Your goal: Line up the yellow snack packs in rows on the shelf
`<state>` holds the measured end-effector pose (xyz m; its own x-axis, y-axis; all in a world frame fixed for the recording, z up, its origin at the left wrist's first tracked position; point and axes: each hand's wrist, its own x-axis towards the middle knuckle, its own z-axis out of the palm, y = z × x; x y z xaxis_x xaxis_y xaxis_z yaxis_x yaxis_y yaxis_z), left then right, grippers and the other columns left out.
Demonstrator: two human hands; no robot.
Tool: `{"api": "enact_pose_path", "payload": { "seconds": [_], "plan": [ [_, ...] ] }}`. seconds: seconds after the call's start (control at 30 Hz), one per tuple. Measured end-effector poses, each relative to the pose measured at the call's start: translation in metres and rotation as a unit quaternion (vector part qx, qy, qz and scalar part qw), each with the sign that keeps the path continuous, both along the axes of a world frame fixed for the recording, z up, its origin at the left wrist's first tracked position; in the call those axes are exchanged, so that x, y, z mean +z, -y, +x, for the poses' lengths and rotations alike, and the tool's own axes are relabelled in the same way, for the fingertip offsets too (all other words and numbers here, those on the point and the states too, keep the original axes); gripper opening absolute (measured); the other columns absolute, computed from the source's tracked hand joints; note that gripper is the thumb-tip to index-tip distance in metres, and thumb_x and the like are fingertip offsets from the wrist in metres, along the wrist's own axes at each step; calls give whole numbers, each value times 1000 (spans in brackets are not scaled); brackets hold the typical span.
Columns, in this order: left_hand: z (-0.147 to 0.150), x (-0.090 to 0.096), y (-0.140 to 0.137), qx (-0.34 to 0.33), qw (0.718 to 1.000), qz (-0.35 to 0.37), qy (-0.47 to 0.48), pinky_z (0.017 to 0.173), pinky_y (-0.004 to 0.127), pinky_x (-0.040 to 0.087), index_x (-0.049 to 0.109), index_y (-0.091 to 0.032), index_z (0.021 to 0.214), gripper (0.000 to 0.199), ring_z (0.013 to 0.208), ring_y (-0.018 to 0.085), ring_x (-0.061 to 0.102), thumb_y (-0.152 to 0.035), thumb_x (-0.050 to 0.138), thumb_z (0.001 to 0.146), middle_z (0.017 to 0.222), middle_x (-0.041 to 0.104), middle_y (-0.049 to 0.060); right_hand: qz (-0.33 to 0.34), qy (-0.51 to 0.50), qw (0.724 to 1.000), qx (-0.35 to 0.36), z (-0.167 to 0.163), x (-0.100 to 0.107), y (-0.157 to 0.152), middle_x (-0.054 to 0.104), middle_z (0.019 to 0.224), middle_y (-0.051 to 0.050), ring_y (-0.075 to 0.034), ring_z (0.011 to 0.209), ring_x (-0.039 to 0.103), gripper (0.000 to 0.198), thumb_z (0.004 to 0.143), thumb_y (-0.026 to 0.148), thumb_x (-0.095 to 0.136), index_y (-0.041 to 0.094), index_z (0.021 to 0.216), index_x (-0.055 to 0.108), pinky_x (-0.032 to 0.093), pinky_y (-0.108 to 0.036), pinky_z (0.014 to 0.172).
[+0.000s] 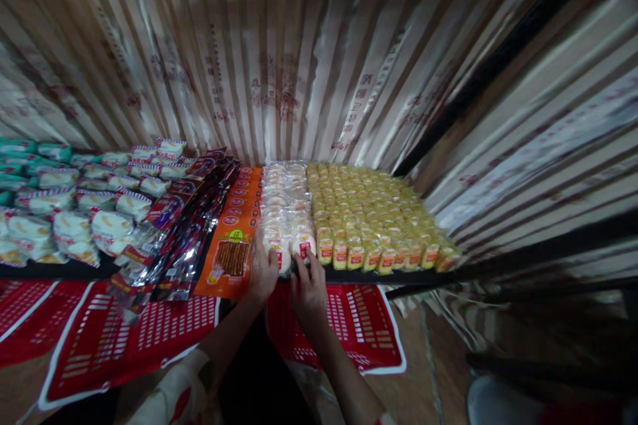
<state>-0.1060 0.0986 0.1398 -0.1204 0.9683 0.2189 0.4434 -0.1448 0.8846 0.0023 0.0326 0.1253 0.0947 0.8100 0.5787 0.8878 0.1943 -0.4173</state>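
Observation:
Two rows of white round snacks in clear wrappers (286,202) stand on the shelf in front of me, the front ones with red labels. My left hand (263,269) lies along the left side of the front left packet, its fingers stretched out and the thumb near the label. On the front right packet (304,244) rest the fingertips of my right hand (309,282), with the fingers apart. Orange snack-stick bags (232,239) lie just left of my left hand. Yellow wrapped cakes (369,219) fill several rows right of the white ones.
Dark red shiny packets (174,232) overhang the shelf edge at left, beside white snack bags (112,222) and green packs (30,163). Red baskets (139,339) sit below the shelf. Printed pleated sheeting (279,46) hangs behind. A black bar (498,53) slants at right.

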Motion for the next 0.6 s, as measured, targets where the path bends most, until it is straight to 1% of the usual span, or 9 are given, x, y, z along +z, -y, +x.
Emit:
{"api": "enact_pose_path", "payload": {
  "seconds": [0.13, 0.27, 0.4, 0.53, 0.6],
  "plan": [
    [1, 0, -3, -6, 1000, 15, 6, 111, 40, 25, 25, -13, 141, 60, 135, 21, 28, -16, 38, 82, 142, 38, 11, 9, 27, 1000, 13, 1, -6, -1, 37, 138, -18, -29, 129, 32, 42, 88, 15, 40, 15, 131, 42, 42, -52, 96],
    [0, -2, -8, -26, 999, 34, 2, 110, 41, 27, 26, -14, 140, 60, 135, 22, 28, -17, 39, 82, 142, 38, 11, 10, 28, 1000, 6, -1, -8, -3, 38, 137, -18, -29, 129, 33, 42, 88, 14, 41, 14, 130, 42, 43, -51, 95],
    [0, -7, -13, -42, 998, 36, 3, 112, 41, 23, 29, -15, 139, 58, 136, 20, 24, -15, 37, 81, 143, 37, 10, 10, 23, 1000, -2, -4, -8, -4, 38, 137, -18, -29, 128, 34, 41, 88, 15, 41, 14, 129, 44, 42, -52, 94],
    [2, -7, -12, -23, 999, 37, 12, 114, 41, 18, 30, -15, 138, 57, 137, 20, 20, -15, 37, 81, 144, 35, 10, 13, 33, 999, -5, -4, -8, -5, 37, 139, -18, -29, 130, 31, 40, 89, 17, 41, 12, 129, 44, 39, -50, 97],
    [3, -6, -10, -21, 999, 24, 28, 114, 41, 15, 30, -15, 138, 56, 138, 19, 18, -16, 37, 82, 145, 34, 10, 10, 53, 999, -2, -4, -7, -8, 36, 140, -18, -29, 132, 27, 42, 90, 20, 40, 12, 131, 41, 36, -50, 99]
  ]
}}
